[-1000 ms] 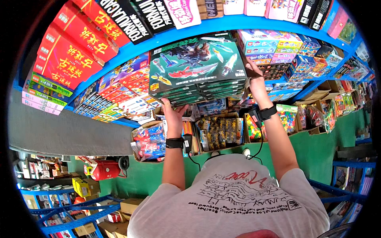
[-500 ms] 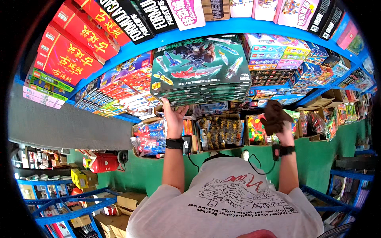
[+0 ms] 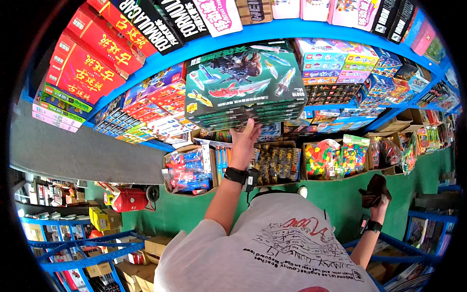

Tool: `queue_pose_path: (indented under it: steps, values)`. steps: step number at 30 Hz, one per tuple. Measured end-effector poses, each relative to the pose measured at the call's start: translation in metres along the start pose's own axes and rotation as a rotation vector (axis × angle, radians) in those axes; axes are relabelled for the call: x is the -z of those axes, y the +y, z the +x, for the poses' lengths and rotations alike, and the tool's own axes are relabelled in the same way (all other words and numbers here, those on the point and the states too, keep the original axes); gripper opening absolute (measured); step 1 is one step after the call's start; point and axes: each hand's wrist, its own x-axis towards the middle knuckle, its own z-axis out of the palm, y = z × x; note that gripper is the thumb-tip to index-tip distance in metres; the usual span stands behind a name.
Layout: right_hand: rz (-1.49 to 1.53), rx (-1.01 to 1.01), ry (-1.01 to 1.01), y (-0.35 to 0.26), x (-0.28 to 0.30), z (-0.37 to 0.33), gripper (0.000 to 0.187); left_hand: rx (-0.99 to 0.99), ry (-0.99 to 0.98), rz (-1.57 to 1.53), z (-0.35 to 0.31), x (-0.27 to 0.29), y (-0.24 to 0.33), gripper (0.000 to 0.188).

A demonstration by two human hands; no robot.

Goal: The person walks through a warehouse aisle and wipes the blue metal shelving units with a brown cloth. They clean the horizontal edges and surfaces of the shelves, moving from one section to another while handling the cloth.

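My left hand (image 3: 246,136) is raised to the front of a stack of dark green toy boxes (image 3: 245,82) on the shelf. Its fingers are stretched out against the lower boxes and grip nothing that I can see. The top box carries pictures of coloured swords and a dark armoured figure. Out to the right and lower down, my right hand (image 3: 381,203) is closed on a bunched dark brown cloth (image 3: 375,189), well apart from the shelf. A black band with a small device sits on each wrist.
Blue shelving (image 3: 340,30) curves across the front, with red boxes (image 3: 85,73) at the left. Below stand open cartons with bagged colourful blocks (image 3: 323,158) and blue-and-red toys (image 3: 187,168). A red wheeled machine (image 3: 130,199) is on the green floor; further blue racks (image 3: 92,258) stand behind me.
My left hand has slid right along the front of the green boxes from their left corner. My right hand has swung right and down, away from the shelf, with the brown cloth.
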Motion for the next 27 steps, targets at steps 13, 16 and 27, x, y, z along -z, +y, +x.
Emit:
queue_pose_path:
  steps: [13, 16, 27]
  values:
    - [-0.13, -0.029, 0.228, -0.003, -0.008, -0.036, 0.054, -0.028, 0.167, 0.309, 0.073, -0.02, 0.01, 0.056]
    - [-0.181, 0.059, 0.131, -0.006, -0.059, -0.025, 0.043, 0.011, 0.17, 0.282, 0.078, -0.027, 0.007, 0.053]
    - [-0.662, -0.009, -0.178, 0.028, -0.188, -0.011, 0.038, 0.421, -0.503, 0.615, -0.076, -0.005, -0.075, 0.036]
